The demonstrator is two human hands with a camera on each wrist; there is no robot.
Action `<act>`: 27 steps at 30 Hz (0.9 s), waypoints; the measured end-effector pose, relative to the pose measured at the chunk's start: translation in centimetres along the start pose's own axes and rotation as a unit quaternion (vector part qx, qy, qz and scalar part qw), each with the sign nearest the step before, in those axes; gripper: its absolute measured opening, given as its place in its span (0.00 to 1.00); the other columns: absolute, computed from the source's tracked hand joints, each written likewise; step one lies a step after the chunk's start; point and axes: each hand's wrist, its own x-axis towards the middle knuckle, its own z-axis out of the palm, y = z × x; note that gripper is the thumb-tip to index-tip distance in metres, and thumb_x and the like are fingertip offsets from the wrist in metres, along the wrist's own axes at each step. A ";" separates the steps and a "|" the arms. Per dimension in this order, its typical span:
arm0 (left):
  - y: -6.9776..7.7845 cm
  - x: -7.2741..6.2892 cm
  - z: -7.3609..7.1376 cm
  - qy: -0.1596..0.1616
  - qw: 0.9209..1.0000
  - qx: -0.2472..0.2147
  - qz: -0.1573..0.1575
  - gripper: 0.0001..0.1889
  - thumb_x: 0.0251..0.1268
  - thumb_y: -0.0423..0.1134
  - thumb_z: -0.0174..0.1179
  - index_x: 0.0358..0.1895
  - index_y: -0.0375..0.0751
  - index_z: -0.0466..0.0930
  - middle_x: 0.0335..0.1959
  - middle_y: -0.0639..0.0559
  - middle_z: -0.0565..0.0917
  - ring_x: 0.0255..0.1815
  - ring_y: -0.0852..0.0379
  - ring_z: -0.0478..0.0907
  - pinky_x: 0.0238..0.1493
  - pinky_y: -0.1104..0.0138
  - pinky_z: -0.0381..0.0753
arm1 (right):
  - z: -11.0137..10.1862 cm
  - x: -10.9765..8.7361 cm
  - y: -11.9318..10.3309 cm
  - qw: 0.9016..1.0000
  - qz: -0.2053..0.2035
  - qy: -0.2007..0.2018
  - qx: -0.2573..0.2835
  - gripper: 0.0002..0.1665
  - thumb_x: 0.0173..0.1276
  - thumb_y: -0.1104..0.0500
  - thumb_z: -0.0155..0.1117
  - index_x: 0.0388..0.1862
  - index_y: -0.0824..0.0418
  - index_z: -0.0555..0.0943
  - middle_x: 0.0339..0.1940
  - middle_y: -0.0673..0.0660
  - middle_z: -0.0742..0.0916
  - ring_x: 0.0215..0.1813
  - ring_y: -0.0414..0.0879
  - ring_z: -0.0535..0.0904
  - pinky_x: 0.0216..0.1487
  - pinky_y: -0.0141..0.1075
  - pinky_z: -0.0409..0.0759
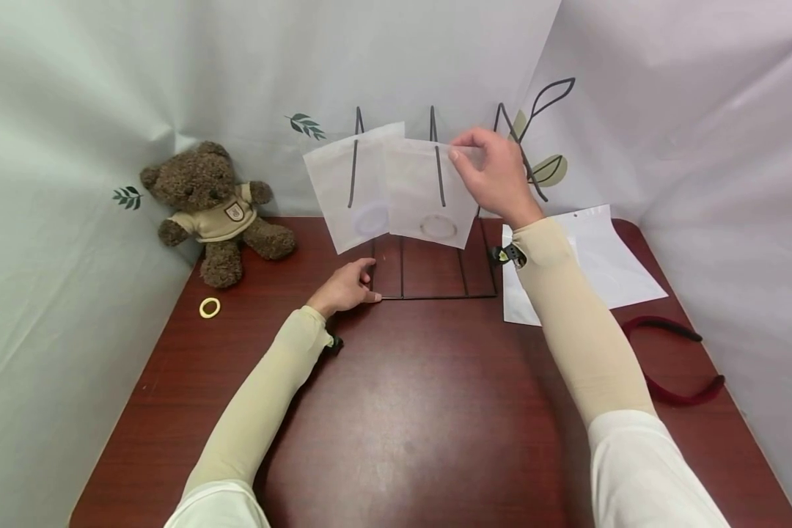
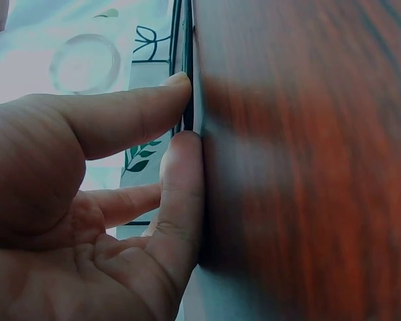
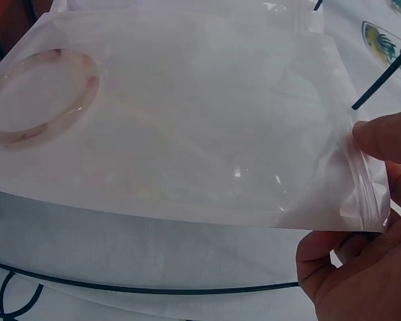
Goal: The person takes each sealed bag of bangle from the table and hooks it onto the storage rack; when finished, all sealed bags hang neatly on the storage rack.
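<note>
A black wire display rack (image 1: 435,297) stands at the back of the table, with long hooks reaching forward. My left hand (image 1: 345,288) is at the front left corner of its base; in the left wrist view, thumb and finger pinch the black wire (image 2: 188,100) low by the tabletop. My right hand (image 1: 498,172) pinches the upper right corner of a clear zip bag (image 1: 422,183) on the middle hook. Inside lies a pale bangle with reddish flecks (image 3: 43,97). Left of it, a second zip bag (image 1: 336,176) with a lilac-tinted bangle (image 1: 371,218) hangs tilted on the left hook, partly overlapped.
A brown teddy bear (image 1: 211,205) leans at the back left, with a yellow ring (image 1: 209,307) in front of it. White bags (image 1: 617,264) lie right of the rack, under my right forearm. A dark red headband (image 1: 683,396) rests near the right edge. White cloth (image 1: 251,66) surrounds the table.
</note>
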 end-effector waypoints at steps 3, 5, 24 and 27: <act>0.1 -0.1 0.0 0.000 1.000 0.003 -0.001 0.45 0.67 0.36 0.74 0.83 0.43 0.60 0.51 0.45 0.75 0.45 0.52 0.74 0.54 0.58 0.71 | -0.1 0.1 0.1 1.000 0.001 0.000 0.001 0.14 0.78 0.55 0.64 0.50 0.64 0.88 0.52 0.60 0.91 0.60 0.52 0.85 0.65 0.44 0.77; 0.2 -0.1 -0.1 0.001 1.000 0.003 -0.002 0.45 0.67 0.36 0.74 0.84 0.44 0.59 0.52 0.45 0.75 0.45 0.52 0.75 0.54 0.58 0.72 | -0.1 0.1 0.2 1.000 -0.001 0.003 0.002 0.13 0.78 0.55 0.65 0.49 0.64 0.88 0.51 0.60 0.91 0.59 0.52 0.85 0.64 0.44 0.77; 0.2 -0.1 0.1 -0.004 1.000 -0.004 -0.006 0.46 0.67 0.35 0.74 0.84 0.43 0.58 0.51 0.45 0.74 0.45 0.52 0.75 0.54 0.58 0.72 | 0.8 -2.5 1.9 0.996 0.064 0.030 0.063 0.22 0.76 0.54 0.65 0.63 0.62 0.79 0.57 0.57 0.87 0.50 0.43 0.81 0.47 0.31 0.77; 0.3 -0.2 0.0 -0.002 1.000 -0.005 -0.006 0.45 0.67 0.35 0.73 0.84 0.43 0.58 0.52 0.44 0.74 0.46 0.51 0.75 0.54 0.57 0.72 | 0.9 -3.1 2.5 0.993 0.073 0.029 0.093 0.21 0.76 0.55 0.65 0.63 0.61 0.78 0.51 0.55 0.87 0.44 0.42 0.80 0.41 0.30 0.75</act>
